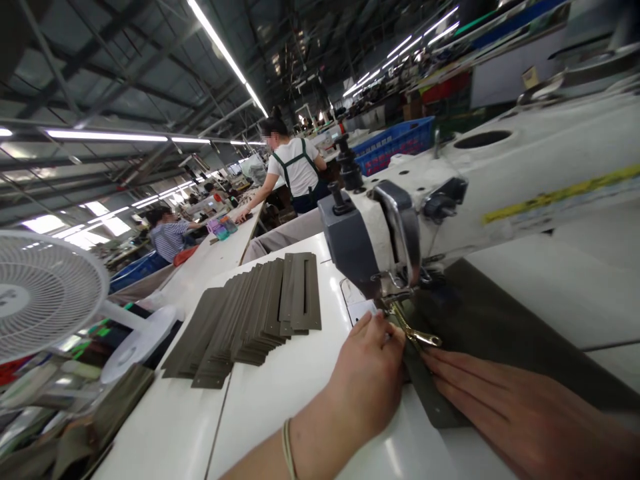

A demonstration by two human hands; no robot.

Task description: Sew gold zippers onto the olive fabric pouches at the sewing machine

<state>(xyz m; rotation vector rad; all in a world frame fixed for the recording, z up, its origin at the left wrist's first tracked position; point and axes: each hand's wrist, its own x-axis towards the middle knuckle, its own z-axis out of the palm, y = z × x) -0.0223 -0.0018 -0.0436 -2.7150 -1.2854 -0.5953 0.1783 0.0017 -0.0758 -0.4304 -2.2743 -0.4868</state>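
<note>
Under the head of the sewing machine lies an olive-green fabric panel, with a gold-toothed zipper running along it towards the presser foot. The zipper's metal pull points to the right. My left hand is closed, its fingers pinching the zipper's edge close in front of the foot; the fingertips are partly hidden. Stretched out and flat, the fingers of my right hand rest on the panel just below the pull. A narrow olive strip shows between the two hands.
A fanned stack of olive pieces, some with slots, lies on the white table at left. Beyond it stand a white fan and a blue crate. Two people work farther back.
</note>
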